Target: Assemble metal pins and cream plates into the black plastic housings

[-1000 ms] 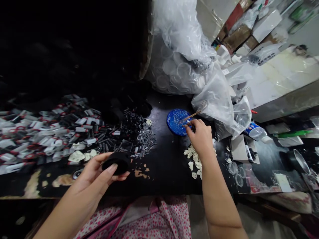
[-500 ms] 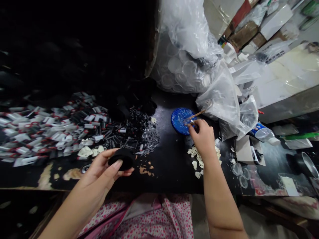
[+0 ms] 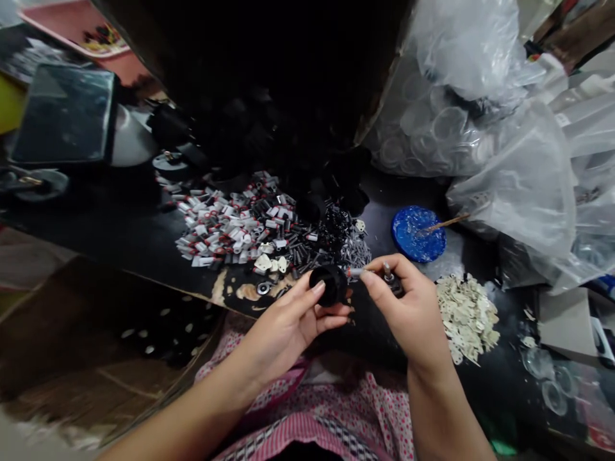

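"one black round part [image 3: 340, 283] was the middle of it all, you said. where was it?"

"at the near edge of the black table [image 3: 129, 230], held above it by the left hand [image 3: 281, 325]. thumb and fingers gripped its rim, with the opening tipped towards the wearer."

"and the right hand [image 3: 417, 320]?"

"that one had a small pale tube [image 3: 355, 272] between thumb and fingertips, the tube's far end just beside the black part; i couldn't tell if they touched. a dark piece with a metal stem [image 3: 394, 285] sat in the same grasp."

"two things in one hand? what could have gone wrong?"

"the dark piece could have slipped, i'd judge, if the fingers had loosened to guide the tube. a crooked approach might have made the tube catch on the rim. and anything dropped to the left would have been hard to pick out of the clutter."

"what clutter?"

"just beyond the hands lay grey slivers [image 3: 356, 248] and dark springs [image 3: 302, 256], then a heap of pale tubes with red bands [image 3: 230, 230] farther left. to the right was a pile of flat cream pieces [image 3: 465, 317]."

"anything sticky about?"

"maybe. a blue lid [image 3: 408, 238] farther off held something glossy, like grease, with a thin stick [image 3: 449, 223] resting in it. far right, behind that, stood a clear bag of round lids [image 3: 432, 137]."
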Tool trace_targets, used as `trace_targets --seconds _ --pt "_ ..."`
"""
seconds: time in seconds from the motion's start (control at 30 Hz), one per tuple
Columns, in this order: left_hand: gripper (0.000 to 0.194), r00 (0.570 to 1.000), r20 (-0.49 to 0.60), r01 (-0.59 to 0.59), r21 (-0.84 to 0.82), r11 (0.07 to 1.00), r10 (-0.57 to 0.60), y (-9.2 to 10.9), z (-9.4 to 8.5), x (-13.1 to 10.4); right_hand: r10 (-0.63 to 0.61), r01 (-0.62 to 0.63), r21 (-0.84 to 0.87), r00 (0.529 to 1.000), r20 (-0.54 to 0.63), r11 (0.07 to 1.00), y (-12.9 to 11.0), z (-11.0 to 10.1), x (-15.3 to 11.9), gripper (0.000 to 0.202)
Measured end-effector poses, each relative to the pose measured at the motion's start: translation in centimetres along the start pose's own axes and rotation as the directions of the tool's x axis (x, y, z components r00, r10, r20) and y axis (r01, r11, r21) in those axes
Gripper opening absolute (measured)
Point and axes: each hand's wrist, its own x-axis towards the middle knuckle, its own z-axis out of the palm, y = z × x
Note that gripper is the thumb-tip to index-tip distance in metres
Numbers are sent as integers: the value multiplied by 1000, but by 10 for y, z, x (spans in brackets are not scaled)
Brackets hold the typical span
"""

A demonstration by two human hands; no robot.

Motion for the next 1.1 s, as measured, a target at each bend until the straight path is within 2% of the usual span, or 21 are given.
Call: trace_targets --seconds 0.13,0.2,0.27,0.33,0.43,0.5,0.57,0.63,0.67,0.8,0.87,0.9,0.97,1.0,1.03,1.1 --pt "21 999 35 -28 41 999 27 -3 -4 -2 -16 20 -82 999 43 996 -1 0 -1 10" --pt "21 992 31 -124 138 983 121 -6 -7 -3 -15 25 -119 997 81 993 -1 0 -3 9" --pt "20 966 14 -251 288 924 258 -7 -11 -5 -34 52 -156 993 117 986 -3 0 -5 7" --pt "22 940 14 -317 405 858 341 -8 -15 -6 -89 113 -194 987 131 974 -5 1 -7 6" --pt "24 963 41 -262 388 884 267 -7 -20 -9 -102 127 -180 985 142 975 -5 -2 -9 6" --pt "21 981 62 -192 314 930 182 -5 -24 -12 14 -4 -39 965 263 999 -2 -5 -11 16" --pt "18 990 89 -132 277 952 111 -4 -30 -15 124 -212 141 875 468 967 4 -8 -12 26" --pt "16 990 132 -83 300 951 44 -2 -36 -20 158 -359 236 788 594 903 10 -9 -15 26" --pt "15 988 152 -65 330 942 15 -2 -39 -23 173 -390 246 776 606 887 13 -8 -16 23" --pt "15 985 171 -54 414 909 -19 -2 -48 -29 225 -385 192 803 552 903 18 -2 -20 16" --pt "16 989 150 -41 381 924 -18 -3 -51 -29 203 -339 160 813 546 927 17 5 -18 16" --pt "17 992 128 -39 352 935 -6 -3 -51 -29 177 -277 120 834 522 953 16 9 -16 16" --pt "18 995 51 -95 287 953 83 -3 -51 -26 100 -67 -91 895 434 994 14 22 -9 18" --pt "18 989 -1 -145 254 956 150 -3 -50 -25 46 55 -246 920 388 968 13 30 -6 19" --pt "18 974 -59 -199 224 954 217 -2 -48 -23 -6 161 -402 933 361 902 12 38 -2 20" --pt "16 935 -159 -290 166 943 316 1 -43 -21 -70 291 -614 931 358 734 11 53 4 19"
